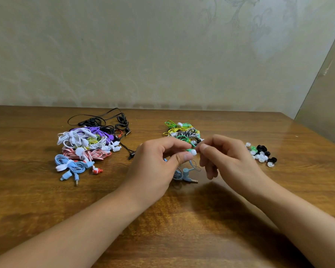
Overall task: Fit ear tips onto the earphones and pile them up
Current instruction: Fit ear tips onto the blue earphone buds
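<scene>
The left hand [162, 157] pinches a green earphone [190, 150] between thumb and fingers, up above the middle of the surface [37, 200]. The right hand [220, 157] pinches a small white ear tip [194, 152] right at the end of that earphone. Its wire and plug [191, 180] hang down under the hands.

To do this step well, I think the left hand should hold the earphone firm while the right hand pushes the tip on straight and gives it a little twist until it sits all the way on.

The loose ear tips [261, 153] lie near the right edge. A small pile of earphones [184, 132] sits just behind the hands, and a big pile [85, 147] sits toward the left. The front of the surface gives lots of room for both arms.
</scene>
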